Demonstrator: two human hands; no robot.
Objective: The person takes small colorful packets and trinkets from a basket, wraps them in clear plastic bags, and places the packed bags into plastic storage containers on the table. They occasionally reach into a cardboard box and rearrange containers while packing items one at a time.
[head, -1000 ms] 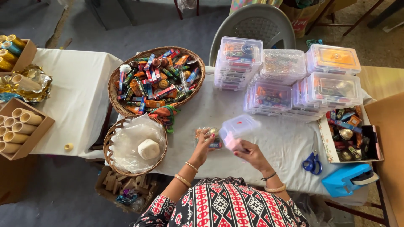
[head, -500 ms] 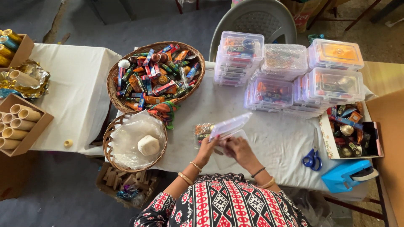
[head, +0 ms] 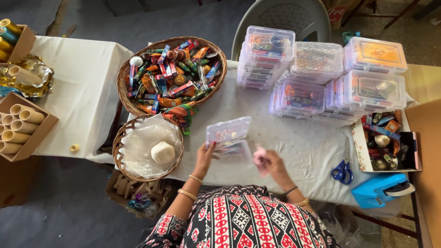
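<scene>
My left hand (head: 205, 156) grips a small clear plastic box (head: 228, 135) by its left side, just above the white tablecloth (head: 303, 142). The box's lid stands open and tilted up, and small colourful items show inside. My right hand (head: 274, 165) is a little to the right of the box, with its fingers closed around a small pink item (head: 260, 158). The two hands are apart, and the pink item sits close to the box's right edge.
A large wicker basket (head: 126, 98) of colourful packets and a smaller basket (head: 120, 151) with plastic wrap and a white round piece lie to the left. Stacked clear boxes (head: 321, 78), blue scissors (head: 342, 171), a blue tool (head: 381, 189) and a box of trinkets (head: 386, 142) lie to the right.
The clear box has been turned and lowered, and its lid now stands open. My right hand has come off the box and moved right with the pink item.
</scene>
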